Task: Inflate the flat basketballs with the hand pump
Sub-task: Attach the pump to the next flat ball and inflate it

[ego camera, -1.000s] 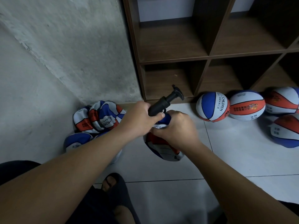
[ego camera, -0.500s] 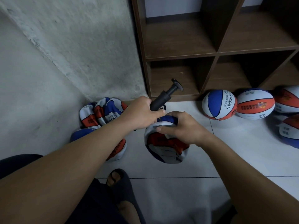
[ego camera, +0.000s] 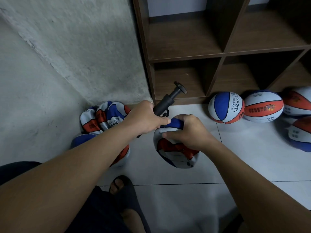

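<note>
Left hand [ego camera: 144,118] grips the black hand pump [ego camera: 165,103], handle pointing far-right. Right hand [ego camera: 186,132] clutches a crumpled flat basketball [ego camera: 175,152] above the floor; valve hidden. Deflated balls [ego camera: 104,118] heaped near the left wall wait; round balls [ego camera: 226,107] at far right look done.

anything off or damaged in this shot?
No damage visible. The flat ball in the right hand is crumpled, and deflated balls sit heaped in the wall corner, as expected. Left hand grips the pump.
</note>
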Tool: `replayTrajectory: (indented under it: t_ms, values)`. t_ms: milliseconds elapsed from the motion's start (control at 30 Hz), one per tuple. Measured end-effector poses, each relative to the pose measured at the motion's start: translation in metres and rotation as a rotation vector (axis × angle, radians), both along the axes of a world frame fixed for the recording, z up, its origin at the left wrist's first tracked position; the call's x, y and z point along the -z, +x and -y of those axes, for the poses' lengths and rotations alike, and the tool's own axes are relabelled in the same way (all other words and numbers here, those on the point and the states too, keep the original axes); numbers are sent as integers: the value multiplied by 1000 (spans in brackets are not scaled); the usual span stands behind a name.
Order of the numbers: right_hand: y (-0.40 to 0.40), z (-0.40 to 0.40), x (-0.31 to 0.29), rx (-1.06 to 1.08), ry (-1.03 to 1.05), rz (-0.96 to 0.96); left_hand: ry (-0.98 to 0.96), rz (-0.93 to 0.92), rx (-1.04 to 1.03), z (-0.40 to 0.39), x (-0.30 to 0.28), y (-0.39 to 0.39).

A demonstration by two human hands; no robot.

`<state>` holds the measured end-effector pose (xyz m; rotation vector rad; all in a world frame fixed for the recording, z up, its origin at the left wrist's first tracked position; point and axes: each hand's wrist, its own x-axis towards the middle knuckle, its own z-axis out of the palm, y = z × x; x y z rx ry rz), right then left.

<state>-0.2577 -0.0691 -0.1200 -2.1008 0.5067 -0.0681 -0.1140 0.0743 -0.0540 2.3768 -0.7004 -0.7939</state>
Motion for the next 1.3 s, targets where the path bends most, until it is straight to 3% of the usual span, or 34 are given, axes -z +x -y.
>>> replayTrajectory:
  t_ms: [533,733,800,933,1300]
  values:
    - [6,-2,-7,23,-12,126,-205,-159,-254,-6,12,-23]
    - [4,5,-5,14,-85,75,-204,139,10,-5,1,-1]
    - [2,12,-5,-2,-91,39,-265,58,142,-8,-1,9]
    - [-4,23,-11,-39,7,68,-177,2,479,-12,6,25]
    - [-6,16,-18,-65,225,125,-124,142,447,-16,-4,27]
